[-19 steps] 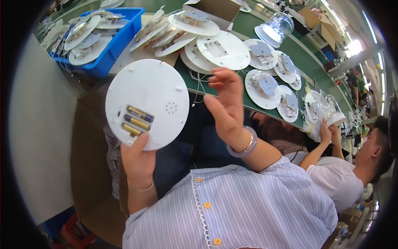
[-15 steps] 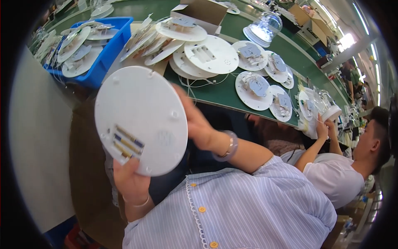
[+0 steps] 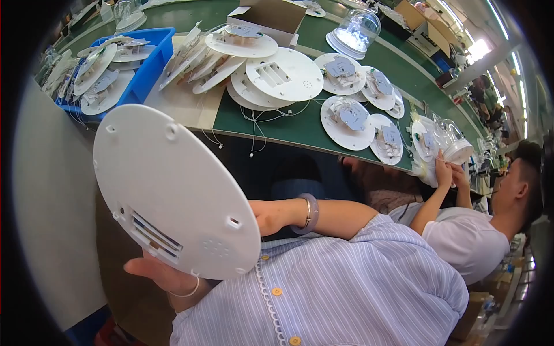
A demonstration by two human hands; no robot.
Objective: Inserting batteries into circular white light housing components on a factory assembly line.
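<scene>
**Green bench, crowded with white discs**

I see a long green workbench (image 3: 271, 124) curving away to the right. A stack of white round plates (image 3: 284, 75) lies at its near middle, thin wires trailing off them. Right of these, smaller discs with grey modules (image 3: 351, 115) lie flat, side by side. A blue bin (image 3: 147, 63) of more discs sits at the left end, an open cardboard box (image 3: 271, 14) behind the stack, and a clear dome (image 3: 356, 32) farther back.

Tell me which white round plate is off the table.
The white disc held in both hands, battery slot facing the camera; every other disc lies on the green table or in the blue bin.
</scene>
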